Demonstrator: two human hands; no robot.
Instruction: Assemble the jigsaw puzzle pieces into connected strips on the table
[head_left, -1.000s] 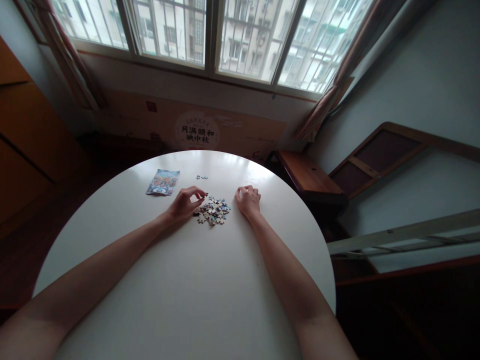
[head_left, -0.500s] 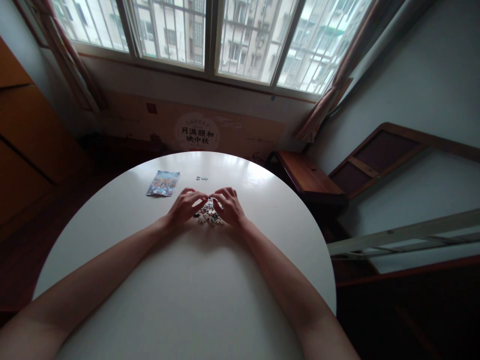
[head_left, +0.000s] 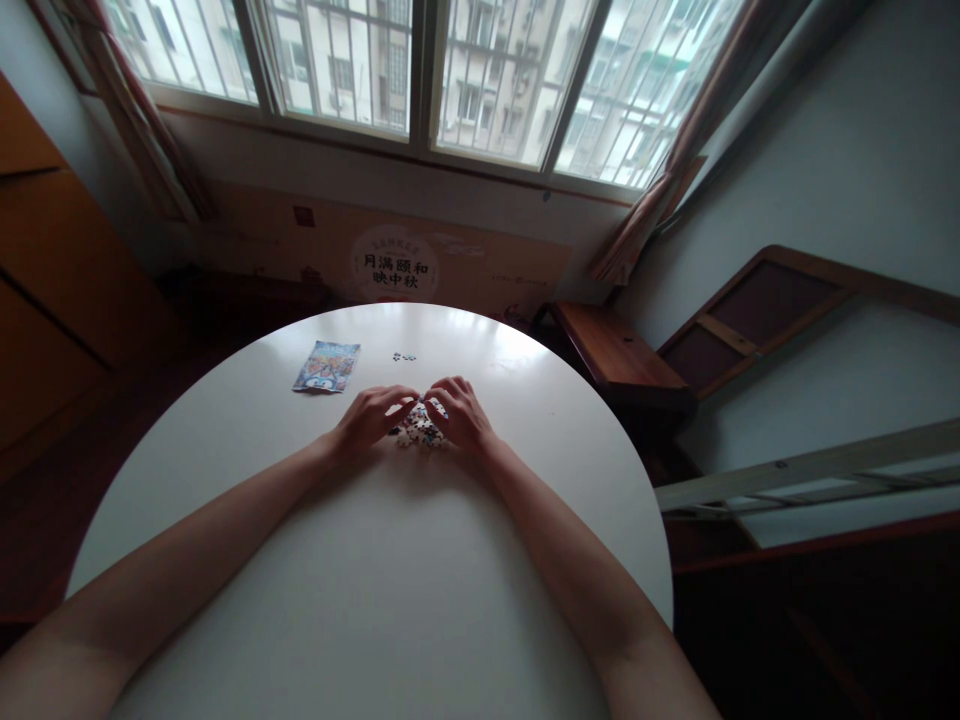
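Observation:
A small pile of loose jigsaw pieces (head_left: pixel 415 432) lies on the round white table (head_left: pixel 390 580). My left hand (head_left: pixel 370 417) rests at the pile's left side, fingers curled and pinched together over the pieces. My right hand (head_left: pixel 462 412) sits on the pile's right side, its fingers bent down onto the pieces. The fingertips of both hands nearly meet above the pile. What each pinch holds is too small to make out. Much of the pile is hidden under the hands.
A colourful puzzle bag (head_left: pixel 327 366) lies at the table's far left. A few joined pieces (head_left: pixel 403 356) sit beyond the hands. A wooden bench (head_left: pixel 619 362) stands to the right, a printed cardboard panel (head_left: pixel 394 266) leans under the window.
My right hand has moved left from beside the pile onto it, meeting my left hand. Since half a second ago the hands have barely shifted.

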